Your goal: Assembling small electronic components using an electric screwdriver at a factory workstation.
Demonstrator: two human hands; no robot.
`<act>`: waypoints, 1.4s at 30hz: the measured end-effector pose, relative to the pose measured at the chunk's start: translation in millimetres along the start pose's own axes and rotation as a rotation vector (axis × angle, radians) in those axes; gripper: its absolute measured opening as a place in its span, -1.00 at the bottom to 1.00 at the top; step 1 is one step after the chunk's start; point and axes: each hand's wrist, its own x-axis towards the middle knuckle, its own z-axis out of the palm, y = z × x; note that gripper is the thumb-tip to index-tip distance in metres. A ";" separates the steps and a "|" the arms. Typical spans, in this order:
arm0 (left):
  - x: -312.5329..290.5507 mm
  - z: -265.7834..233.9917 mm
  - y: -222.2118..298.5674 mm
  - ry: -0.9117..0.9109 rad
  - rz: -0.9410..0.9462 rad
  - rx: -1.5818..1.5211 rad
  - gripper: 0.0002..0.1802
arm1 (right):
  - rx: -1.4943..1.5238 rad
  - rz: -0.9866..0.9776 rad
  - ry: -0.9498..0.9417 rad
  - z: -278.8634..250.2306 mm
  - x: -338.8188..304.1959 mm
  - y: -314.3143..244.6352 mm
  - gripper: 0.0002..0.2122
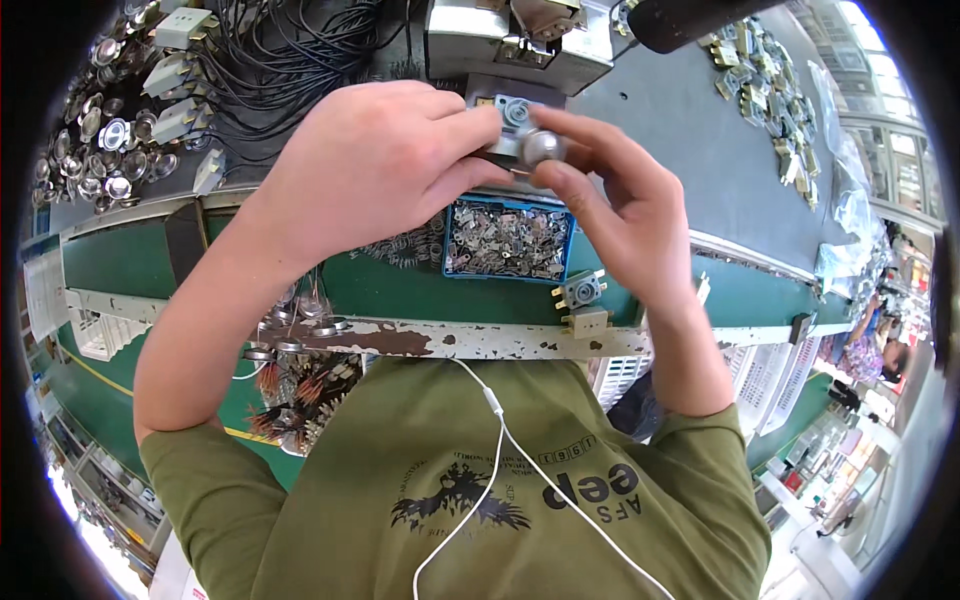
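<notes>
My left hand [380, 160] comes in over the bench with its fingers closed on the left side of a small grey switch block [513, 112]. The block has a round socket in its upper face. Facing it, my right hand [625, 185] pinches a shiny round metal cap [543, 148] between thumb and fingers, right against the block's lower right side. Motion blurs the cap and the right fingertips, so I cannot tell whether cap and block are joined. Just below both hands lies a blue tray [447, 240] full of small metal clips [510, 240].
A metal fixture [520, 50] stands beyond my hands. At left are heaped metal caps [115, 135] and white blocks [175, 75] with black cables [290, 60]. More switch blocks [765, 100] lie far right; another grey block [580, 290] sits by the painted front edge [480, 342].
</notes>
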 end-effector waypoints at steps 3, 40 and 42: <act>-2.2 -4.3 -0.6 -0.029 0.076 0.068 -0.67 | -0.148 -0.037 -0.225 -8.7 14.9 -5.3 -0.68; 24.7 23.2 -27.1 -0.182 -0.207 -0.111 -0.63 | 0.214 -0.591 0.475 -44.6 110.8 -57.2 -0.57; 24.6 21.5 -22.5 -0.178 -0.203 -0.082 -0.63 | 0.210 -0.599 0.471 -44.3 111.4 -55.9 -0.59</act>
